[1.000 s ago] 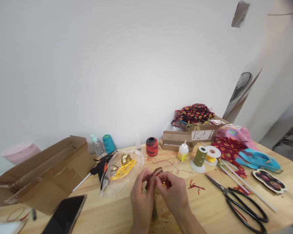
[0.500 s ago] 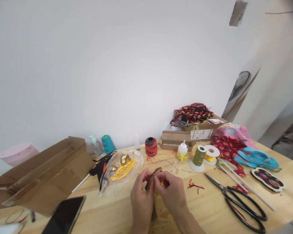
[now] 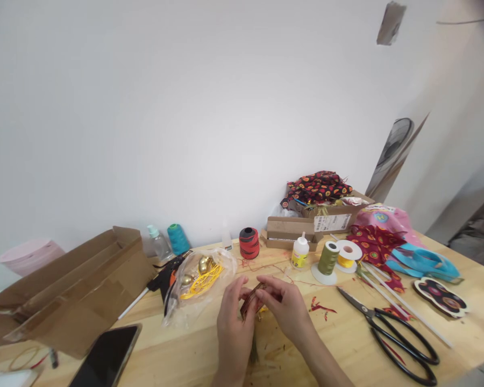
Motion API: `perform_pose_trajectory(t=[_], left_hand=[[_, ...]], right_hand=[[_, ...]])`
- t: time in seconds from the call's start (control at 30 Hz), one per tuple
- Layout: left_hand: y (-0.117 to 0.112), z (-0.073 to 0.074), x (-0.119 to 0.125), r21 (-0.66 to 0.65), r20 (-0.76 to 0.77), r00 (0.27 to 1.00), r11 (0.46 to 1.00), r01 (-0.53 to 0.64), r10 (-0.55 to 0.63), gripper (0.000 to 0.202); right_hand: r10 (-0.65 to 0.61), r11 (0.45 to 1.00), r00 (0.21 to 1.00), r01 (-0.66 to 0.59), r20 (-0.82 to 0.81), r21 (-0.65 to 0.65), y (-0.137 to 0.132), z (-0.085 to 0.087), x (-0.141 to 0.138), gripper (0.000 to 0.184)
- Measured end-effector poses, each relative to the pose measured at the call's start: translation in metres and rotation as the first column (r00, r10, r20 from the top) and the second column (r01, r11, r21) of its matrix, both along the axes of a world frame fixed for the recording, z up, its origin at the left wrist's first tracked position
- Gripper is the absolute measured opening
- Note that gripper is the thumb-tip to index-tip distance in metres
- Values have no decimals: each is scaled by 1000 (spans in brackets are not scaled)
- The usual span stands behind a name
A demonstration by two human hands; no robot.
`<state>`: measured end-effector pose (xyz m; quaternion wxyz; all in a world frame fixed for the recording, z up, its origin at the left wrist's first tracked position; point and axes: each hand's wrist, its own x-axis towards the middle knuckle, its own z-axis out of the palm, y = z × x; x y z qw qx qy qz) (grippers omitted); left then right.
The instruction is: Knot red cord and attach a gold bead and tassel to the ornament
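Between my two hands is a small brown layered piece (image 3: 250, 304) with patterned edges; its exact kind is unclear. My left hand (image 3: 233, 322) is closed on its left side, thumb against the near face. From the right, my right hand (image 3: 285, 307) pinches the piece's upper right edge with thumb and fingers. Below the hands hangs a dark green tassel-like bundle (image 3: 254, 352), partly hidden by my left hand. A bit of yellow shows beside the right fingers.
Black-handled scissors (image 3: 403, 336) lie at right, near thin white sticks (image 3: 411, 306). Behind the hands stand a glue bottle (image 3: 300, 251), a green thread spool (image 3: 328, 259) and a red thread spool (image 3: 249, 243). At left are a bag with gold bells (image 3: 201, 279), a phone (image 3: 107, 355) and a cardboard box (image 3: 84, 290).
My right fingers have shifted on the brown piece, from a close pinch in front of it to its upper right edge. The piece has tilted. My left hand keeps its hold.
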<state>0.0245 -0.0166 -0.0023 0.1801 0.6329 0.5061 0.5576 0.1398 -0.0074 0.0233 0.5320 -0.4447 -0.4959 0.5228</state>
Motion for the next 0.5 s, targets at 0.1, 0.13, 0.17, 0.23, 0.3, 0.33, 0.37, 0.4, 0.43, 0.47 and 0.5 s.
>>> perform_pose_trajectory(t=[0.1,0.13,0.17,0.23,0.3,0.33,0.37,0.4,0.43,0.47,0.5], left_hand=[[-1,0,0,-33,-8,999,998,45,-45,31],[-2,0,-1,-51,-2,998,997,64,-65,31],[-3,0,-1,-66,11,996,994,87,-87,32],[-5,0,-3,-96,72,984,980,172,-166,35],[-7,3,-4,-117,194,943,948,295,-270,37],[-7,4,-4,-131,274,912,927,350,-306,37],[-7,6,-4,-155,356,879,907,391,-318,37],[-7,7,-3,-187,429,851,892,411,-302,35],[-6,8,-3,-224,487,832,882,414,-266,33],[-4,10,-2,-263,529,818,874,409,-224,32],[-2,11,-2,-296,558,809,866,402,-185,32]], right_hand=[[40,999,999,-40,-20,-13,4,-1,5,38],[52,999,998,-52,-29,-16,5,-2,7,38],[63,998,997,-64,-38,-19,5,-3,8,38],[82,996,995,-84,-56,-23,6,-5,12,38],[96,995,993,-98,-72,-25,6,-6,15,36],[102,994,992,-104,-77,-24,6,-6,17,35],[107,994,991,-109,-79,-22,5,-5,18,33],[111,993,991,-113,-79,-18,5,-4,20,31],[114,993,990,-116,-77,-14,4,-3,21,29],[116,993,991,-116,-73,-9,3,-2,21,28],[116,993,991,-116,-70,-5,2,0,22,27]])
